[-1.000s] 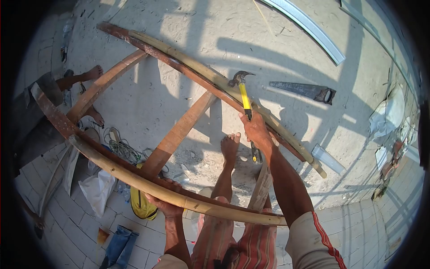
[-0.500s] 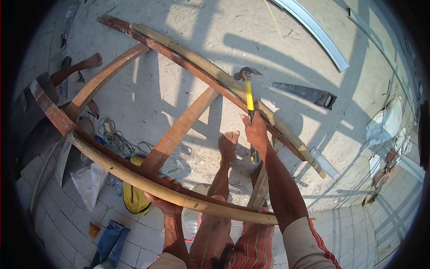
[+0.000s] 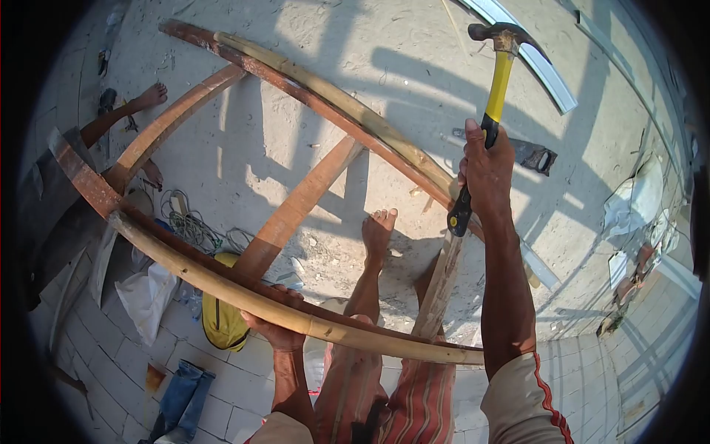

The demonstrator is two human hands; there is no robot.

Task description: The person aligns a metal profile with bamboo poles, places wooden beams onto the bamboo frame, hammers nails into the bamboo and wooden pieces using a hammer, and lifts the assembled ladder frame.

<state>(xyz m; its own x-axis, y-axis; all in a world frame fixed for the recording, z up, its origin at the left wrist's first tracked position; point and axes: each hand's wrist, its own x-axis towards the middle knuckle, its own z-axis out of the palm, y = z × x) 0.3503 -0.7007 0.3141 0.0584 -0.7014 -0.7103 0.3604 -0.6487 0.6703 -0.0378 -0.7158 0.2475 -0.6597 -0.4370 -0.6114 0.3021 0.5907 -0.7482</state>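
Note:
My right hand is closed around the black grip of a claw hammer with a yellow shaft, raised at the right with its steel head uppermost. My left hand wraps round the near rail of a wooden frame, where a pale round pole runs along a reddish board. Another pole lies along the far rail. Reddish crosspieces join the two rails, and a rough, paler crosspiece sits between my legs and the right arm.
A handsaw lies on the sandy ground past my right hand. Metal channel is at the upper right. Beside the near rail are a yellow bag, a white sack and coiled cord. Another person's foot is at the left.
My right hand has lifted the hammer up and to the right, away from the far rail and closer to the camera. My left hand keeps its hold on the near rail.

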